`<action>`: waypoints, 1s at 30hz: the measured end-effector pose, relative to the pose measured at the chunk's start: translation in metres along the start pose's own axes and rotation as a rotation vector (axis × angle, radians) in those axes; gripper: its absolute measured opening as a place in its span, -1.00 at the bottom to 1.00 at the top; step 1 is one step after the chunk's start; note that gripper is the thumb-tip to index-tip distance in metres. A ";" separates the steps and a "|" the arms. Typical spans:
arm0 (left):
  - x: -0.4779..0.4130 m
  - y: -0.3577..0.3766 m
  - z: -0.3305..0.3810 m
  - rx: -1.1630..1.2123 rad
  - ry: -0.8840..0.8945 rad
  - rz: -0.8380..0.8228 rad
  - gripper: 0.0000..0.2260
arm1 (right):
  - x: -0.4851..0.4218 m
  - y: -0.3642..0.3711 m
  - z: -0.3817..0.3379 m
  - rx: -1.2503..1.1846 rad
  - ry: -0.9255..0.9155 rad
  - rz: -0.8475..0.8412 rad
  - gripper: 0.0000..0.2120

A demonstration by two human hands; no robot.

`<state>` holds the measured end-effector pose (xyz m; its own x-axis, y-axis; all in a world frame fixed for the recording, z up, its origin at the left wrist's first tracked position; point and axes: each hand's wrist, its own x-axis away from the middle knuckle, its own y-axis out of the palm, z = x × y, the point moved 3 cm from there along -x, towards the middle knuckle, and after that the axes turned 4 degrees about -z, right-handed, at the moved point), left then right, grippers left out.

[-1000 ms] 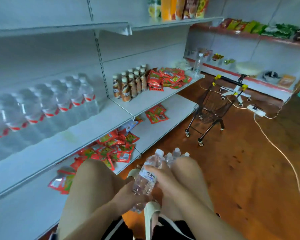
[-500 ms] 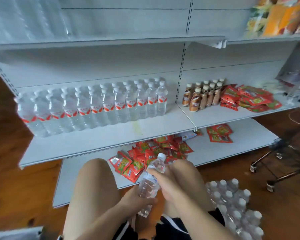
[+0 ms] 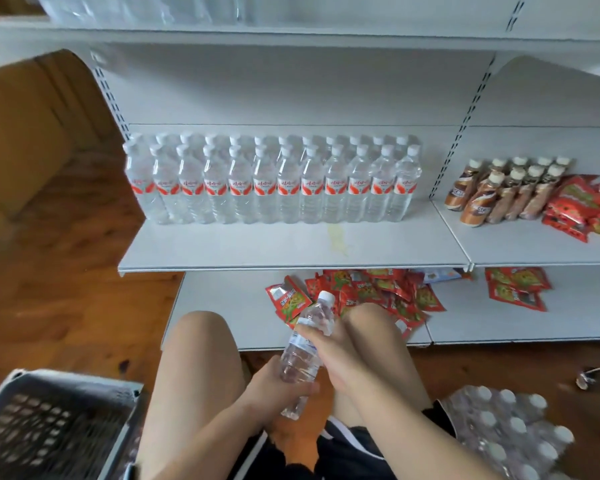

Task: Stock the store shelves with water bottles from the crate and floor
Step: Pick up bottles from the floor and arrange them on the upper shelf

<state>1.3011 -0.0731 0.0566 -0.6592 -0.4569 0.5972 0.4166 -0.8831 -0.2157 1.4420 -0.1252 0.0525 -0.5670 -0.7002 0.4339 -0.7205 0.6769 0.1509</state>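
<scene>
Crate point(image 3: 49, 420) low left, cut off by the frame; both hands closed on one bottle point(image 3: 303, 351) between the knees, left hand point(image 3: 274, 386) at its base, right hand point(image 3: 329, 351) nearer the cap. Its long axis tilts up toward the shelf point(image 3: 291, 251) ahead, bare in front of the bottle row point(image 3: 274, 181). Wrapped pack point(image 3: 510, 434) low right is blurred and partly cut off.

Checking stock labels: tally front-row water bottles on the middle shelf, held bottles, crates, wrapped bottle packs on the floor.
Front-row water bottles: 12
Held water bottle: 1
Grey crate: 1
Wrapped bottle pack: 1
Total: 15
</scene>
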 end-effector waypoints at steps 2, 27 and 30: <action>0.003 -0.001 0.011 0.035 0.038 0.027 -0.48 | 0.004 0.000 -0.010 -0.050 -0.004 -0.042 -0.52; 0.140 -0.158 0.321 -0.074 0.951 0.313 -0.72 | 0.100 0.084 -0.351 0.486 -0.890 -0.493 -0.19; 0.144 -0.173 0.354 -0.204 0.943 0.407 -0.80 | 0.097 0.094 -0.391 0.463 -0.988 -0.468 -0.17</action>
<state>1.3558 0.0515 0.4537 -0.7503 -0.5440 -0.3756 0.6609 -0.6052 -0.4437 1.4758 -0.0408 0.4564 -0.1257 -0.8669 -0.4824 -0.9003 0.3039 -0.3115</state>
